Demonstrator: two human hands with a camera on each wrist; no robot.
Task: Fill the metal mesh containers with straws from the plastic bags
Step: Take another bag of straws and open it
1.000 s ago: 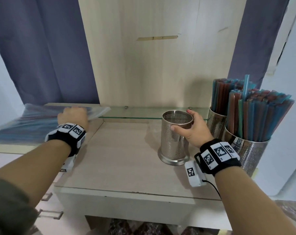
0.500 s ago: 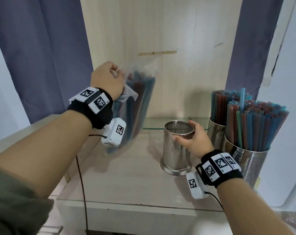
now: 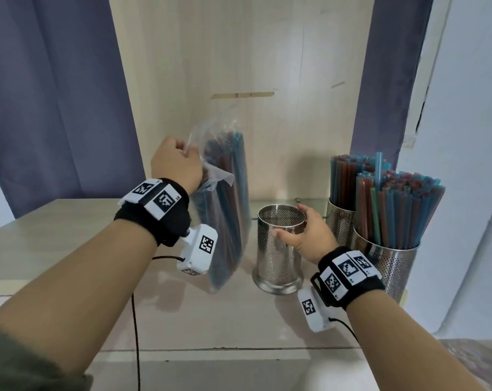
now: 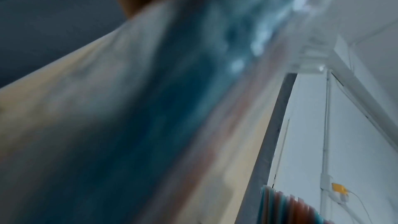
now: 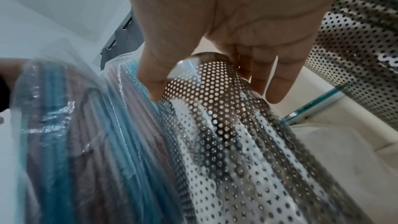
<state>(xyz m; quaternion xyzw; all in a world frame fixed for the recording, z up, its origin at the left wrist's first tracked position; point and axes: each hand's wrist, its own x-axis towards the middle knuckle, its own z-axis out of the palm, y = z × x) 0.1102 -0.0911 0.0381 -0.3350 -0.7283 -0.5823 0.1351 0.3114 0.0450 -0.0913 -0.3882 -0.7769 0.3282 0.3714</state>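
My left hand [image 3: 177,165] grips the top of a clear plastic bag [image 3: 225,210] of blue and brown straws. The bag hangs upright, its bottom just above the counter, left of an empty perforated metal container [image 3: 280,249]. My right hand [image 3: 306,235] holds that container near its rim, thumb [image 5: 150,81] on the near wall, fingers [image 5: 280,81] round the far side. In the right wrist view the bag [image 5: 86,142] sits close against the container [image 5: 226,142]. The left wrist view is mostly the blurred bag [image 4: 172,108].
Two more mesh containers [image 3: 388,266] packed with coloured straws [image 3: 394,210] stand at the right. The beige counter [image 3: 69,249] has a glass ledge [image 3: 315,203] at the back, a wooden panel behind and blue curtains [image 3: 41,94] to both sides.
My left hand lifted the bag of straws off the left counter, swung it upright and brought it right and lower beside the empty container. My right hand stayed on the container.
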